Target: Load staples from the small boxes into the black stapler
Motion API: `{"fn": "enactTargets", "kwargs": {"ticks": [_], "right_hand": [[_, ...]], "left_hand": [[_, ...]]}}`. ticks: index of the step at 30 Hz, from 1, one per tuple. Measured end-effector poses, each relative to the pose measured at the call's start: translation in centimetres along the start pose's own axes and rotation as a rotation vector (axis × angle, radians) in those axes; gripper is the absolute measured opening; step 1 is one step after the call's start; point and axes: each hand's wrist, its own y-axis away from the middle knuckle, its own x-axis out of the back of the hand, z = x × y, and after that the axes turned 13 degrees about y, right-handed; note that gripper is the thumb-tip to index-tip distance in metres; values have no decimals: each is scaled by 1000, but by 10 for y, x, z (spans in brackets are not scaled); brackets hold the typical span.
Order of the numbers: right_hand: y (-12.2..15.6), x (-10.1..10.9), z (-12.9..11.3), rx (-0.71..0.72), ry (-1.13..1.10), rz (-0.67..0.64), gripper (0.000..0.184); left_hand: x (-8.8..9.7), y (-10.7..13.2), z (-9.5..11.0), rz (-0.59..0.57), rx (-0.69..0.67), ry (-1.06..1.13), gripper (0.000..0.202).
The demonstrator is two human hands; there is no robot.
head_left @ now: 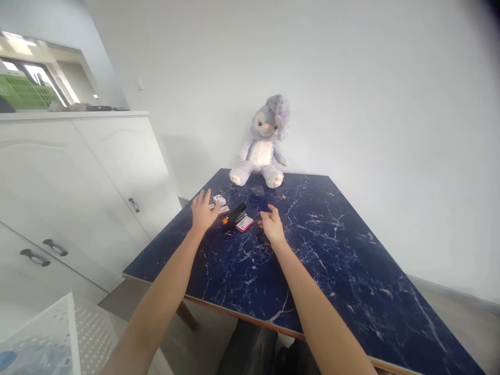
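Note:
My left hand [202, 213] is open with its fingers spread, over the left part of the blue marble-patterned table [312, 255]. Beside its thumb lies a flat red-and-white box [224, 210], with a small white box [219, 199] just behind it. To the right is a black object that looks like a stapler [235, 214], with an orange patch at its near end. Another small red-and-white box [245, 224] rests against its right side. My right hand [271, 225] is a little right of that box, fingers loosely bent and apart, with nothing visible in them.
A grey plush rabbit [261, 153] sits at the table's far edge against the wall. White cabinets [78, 177] stand on the left, with a green crate [29, 91] above them. A white perforated basket [91, 333] is low at the left, near the table's front edge.

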Motion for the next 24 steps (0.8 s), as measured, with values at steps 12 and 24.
{"fn": "enactTargets", "kwargs": {"ticks": [12,24], "right_hand": [[2,3,6,134,262,-35,57],[15,-6,4,341,538,-18,45]], "left_hand": [[-11,5,-5,-117,-29,118,33],[-32,-27,-31,-266,132,104,49]]}}
